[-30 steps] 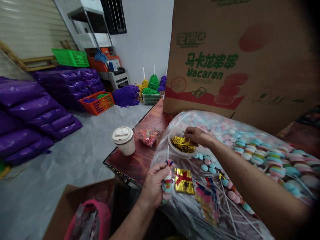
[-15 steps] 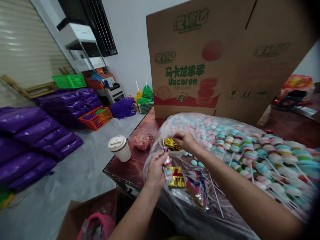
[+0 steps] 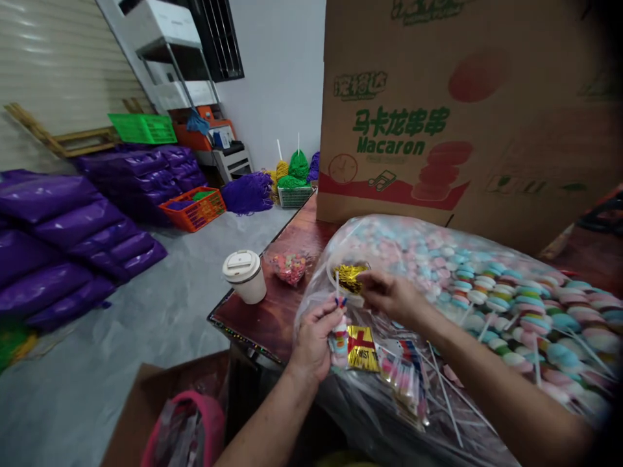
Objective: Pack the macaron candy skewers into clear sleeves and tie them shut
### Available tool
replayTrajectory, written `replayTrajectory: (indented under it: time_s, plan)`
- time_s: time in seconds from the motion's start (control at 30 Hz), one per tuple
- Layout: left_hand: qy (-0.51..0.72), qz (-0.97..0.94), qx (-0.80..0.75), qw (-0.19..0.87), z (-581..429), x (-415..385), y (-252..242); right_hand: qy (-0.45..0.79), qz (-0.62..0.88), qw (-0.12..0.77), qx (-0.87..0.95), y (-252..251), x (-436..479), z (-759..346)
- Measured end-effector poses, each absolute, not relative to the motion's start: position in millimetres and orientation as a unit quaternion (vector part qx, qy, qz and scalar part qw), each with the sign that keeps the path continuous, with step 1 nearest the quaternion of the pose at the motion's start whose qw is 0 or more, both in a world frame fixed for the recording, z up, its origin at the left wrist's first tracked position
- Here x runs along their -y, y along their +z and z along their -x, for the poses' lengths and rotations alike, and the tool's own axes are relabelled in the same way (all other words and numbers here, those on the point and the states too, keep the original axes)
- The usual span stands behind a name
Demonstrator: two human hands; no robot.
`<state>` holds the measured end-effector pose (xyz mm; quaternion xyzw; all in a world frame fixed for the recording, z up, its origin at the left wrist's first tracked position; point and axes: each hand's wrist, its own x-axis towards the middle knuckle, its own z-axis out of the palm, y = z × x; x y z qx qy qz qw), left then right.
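Note:
My left hand (image 3: pixel 315 340) is closed around a bagged marshmallow skewer (image 3: pixel 339 340), gathering the bag's neck so that the white stick points up. Close to the rim of a round tub of gold twist ties (image 3: pixel 350 275), my right hand (image 3: pixel 392 293) has its fingers pinched together; whatever is between them is too small to make out. Just right of the skewer lies a gold packet of twist ties (image 3: pixel 363 348). Printed clear bags (image 3: pixel 402 379) are stacked beside it on the plastic sheet.
Many marshmallow skewers (image 3: pixel 530 305) cover the plastic on the right. A large cardboard box (image 3: pixel 389 175) stands behind. A lidded cup (image 3: pixel 246 277) and a bag of colourful sweets (image 3: pixel 289 267) sit at the table's left. An open carton (image 3: pixel 131 405) stands below the edge.
My right hand has drawn back slightly from the tub of twist ties, toward me. The left hand keeps its hold on the bagged skewer. The whole view has shifted a little.

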<state>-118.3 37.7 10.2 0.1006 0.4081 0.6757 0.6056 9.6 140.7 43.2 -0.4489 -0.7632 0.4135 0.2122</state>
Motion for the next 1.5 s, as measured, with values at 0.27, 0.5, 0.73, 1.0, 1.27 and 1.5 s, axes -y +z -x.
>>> replayTrajectory:
  time_s: [0.27, 0.5, 0.73, 1.0, 1.27, 1.5]
  plan:
    - [0.634, -0.136, -0.399, 0.648, 66.9, -27.3, 23.4, 0.487, 0.433, 0.33, 0.682, 25.7, -59.4, -67.8]
    - [0.55, -0.219, -0.39, 0.705, 32.7, -17.6, 37.0, 0.568, 0.412, 0.472, 0.534, 26.9, -33.9, -109.1]
    - [0.557, -0.201, -0.455, 0.665, 9.7, -10.7, 33.6, 0.554, 0.43, 0.407, 0.586, 15.7, -17.7, -124.2]
    - [0.536, -0.203, -0.465, 0.675, 3.3, -9.1, 31.6, 0.295, 0.494, 0.35, 0.74, -1.5, -9.7, -151.5]
    - [0.487, -0.284, -0.482, 0.671, -2.1, -8.9, 25.9, 0.455, 0.409, 0.412, 0.675, 29.8, 0.1, -142.9]
    - [0.483, -0.323, -0.445, 0.681, 4.4, -0.7, 26.7, 0.435, 0.409, 0.425, 0.68, 10.6, -2.6, -121.5]
